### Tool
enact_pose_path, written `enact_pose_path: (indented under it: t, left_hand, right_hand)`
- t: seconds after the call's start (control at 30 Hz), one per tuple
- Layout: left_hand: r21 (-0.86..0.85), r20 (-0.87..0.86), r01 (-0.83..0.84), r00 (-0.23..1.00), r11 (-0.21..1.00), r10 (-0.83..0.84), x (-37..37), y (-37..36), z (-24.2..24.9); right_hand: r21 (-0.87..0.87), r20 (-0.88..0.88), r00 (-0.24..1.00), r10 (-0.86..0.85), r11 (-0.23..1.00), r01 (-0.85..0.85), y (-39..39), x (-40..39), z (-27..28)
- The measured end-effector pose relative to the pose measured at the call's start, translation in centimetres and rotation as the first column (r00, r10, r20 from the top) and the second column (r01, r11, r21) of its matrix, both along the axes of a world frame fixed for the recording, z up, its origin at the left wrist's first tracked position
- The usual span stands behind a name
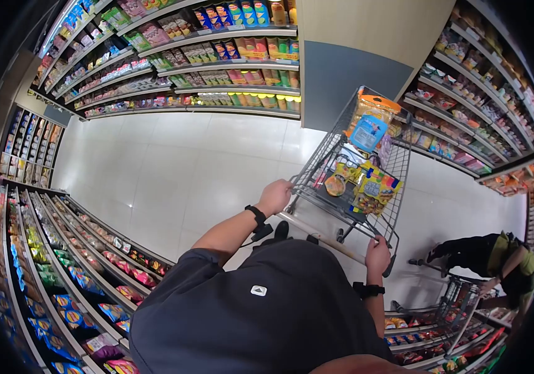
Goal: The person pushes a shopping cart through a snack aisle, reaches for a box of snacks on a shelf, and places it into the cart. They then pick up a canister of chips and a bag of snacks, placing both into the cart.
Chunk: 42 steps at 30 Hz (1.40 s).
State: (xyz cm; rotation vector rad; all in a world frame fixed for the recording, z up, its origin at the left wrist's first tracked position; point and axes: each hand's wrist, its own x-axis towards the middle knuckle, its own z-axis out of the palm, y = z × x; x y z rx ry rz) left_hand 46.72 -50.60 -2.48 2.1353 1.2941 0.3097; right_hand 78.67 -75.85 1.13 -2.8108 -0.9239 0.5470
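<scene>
A wire shopping cart (317,163) stands in front of me, angled toward the upper right. My left hand (275,196) is closed on the left end of the cart's handle area. At the other end, my right hand (377,254) is wrapped round the cart by the handlebar (323,235). Inside the basket lie a yellow snack bag (376,189), a round tub-like pack (335,184), and a large pack with an orange top (379,103) and a blue label (368,132). Black bands circle both my wrists.
Shelves of packaged snacks (236,61) line the far side, with a grey pillar (342,68) beside the cart's front. More shelves (476,93) rise at right, and bagged chips (74,318) fill those at lower left. Another person (497,255) with a cart (457,299) is at lower right.
</scene>
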Motion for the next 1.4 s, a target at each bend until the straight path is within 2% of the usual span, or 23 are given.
enact_pose_path:
  t: [0.2,0.23,0.33,0.43,0.47,0.67,0.7,0.73,0.83,0.93,0.97,1.07,1.23,1.37,1.4]
  left_hand:
    - [-0.047,-0.012,-0.113,0.994,0.993,0.112,-3.9,-1.3,-1.0]
    - [-0.034,-0.006,-0.095,0.995,0.995,0.095,-0.9,-4.2,0.1]
    - [-0.007,-0.026,-0.143,0.989,0.99,0.143,-4.1,-4.6,-0.6]
    - [-0.004,-0.038,-0.178,0.983,0.984,0.178,-5.8,-6.3,-0.7]
    - [0.005,-0.051,-0.198,0.979,0.98,0.198,-0.2,-8.8,0.4]
    - [0.026,-0.049,-0.286,0.957,0.958,0.287,-2.5,-12.9,-0.5]
    - [0.033,-0.05,-0.308,0.95,0.951,0.31,1.8,-13.3,-0.3]
    - [0.103,-0.045,-0.299,0.951,0.949,0.305,1.6,-13.9,-0.3]
    - [0.09,-0.003,-0.36,0.932,0.928,0.362,1.9,-15.3,-0.1]
    - [0.024,-0.038,-0.394,0.918,0.919,0.394,3.9,-17.1,1.6]
    - [-0.022,-0.07,-0.414,0.909,0.91,0.412,4.0,-16.7,1.3]
    - [-0.018,-0.05,-0.437,0.899,0.899,0.436,4.4,-16.3,0.2]
    - [-0.044,-0.049,-0.473,0.881,0.88,0.471,5.3,-16.6,0.3]
    - [-0.039,-0.033,-0.524,0.852,0.851,0.523,4.2,-17.7,0.2]
    - [-0.046,-0.037,-0.524,0.852,0.851,0.522,6.8,-18.6,0.6]
  right_hand:
    - [-0.001,-0.018,0.992,0.122,0.992,-0.122,2.7,-1.7,-1.2]
    - [0.011,-0.013,0.994,0.105,0.994,-0.105,0.0,1.4,-0.2]
    - [-0.027,-0.028,0.987,0.156,0.987,-0.157,1.2,-0.8,-0.2]
    - [0.038,-0.011,0.98,0.198,0.98,-0.198,0.9,-1.6,-0.7]
    - [0.034,-0.024,0.978,0.205,0.978,-0.204,-0.9,4.4,0.1]
    - [0.05,-0.028,0.946,0.322,0.946,-0.32,-1.1,3.6,-0.5]
    - [0.033,-0.052,0.941,0.335,0.942,-0.333,-0.8,8.3,-0.5]
    - [0.058,-0.036,0.936,0.349,0.936,-0.347,-0.9,8.4,-0.3]
    - [0.103,-0.012,0.92,0.392,0.915,-0.389,-0.8,9.4,-0.4]
    - [0.114,0.007,0.916,0.402,0.909,-0.4,-1.5,11.5,1.0]
    - [0.112,0.006,0.913,0.407,0.907,-0.406,-0.5,11.7,0.8]
    - [0.142,0.03,0.904,0.428,0.893,-0.427,1.7,12.5,-0.4]
    - [0.087,0.075,0.9,0.429,0.896,-0.435,4.0,13.3,-0.6]
    - [0.092,0.027,0.893,0.449,0.888,-0.45,4.8,12.3,-0.9]
    - [0.076,0.036,0.89,0.454,0.887,-0.455,4.1,14.9,-0.6]
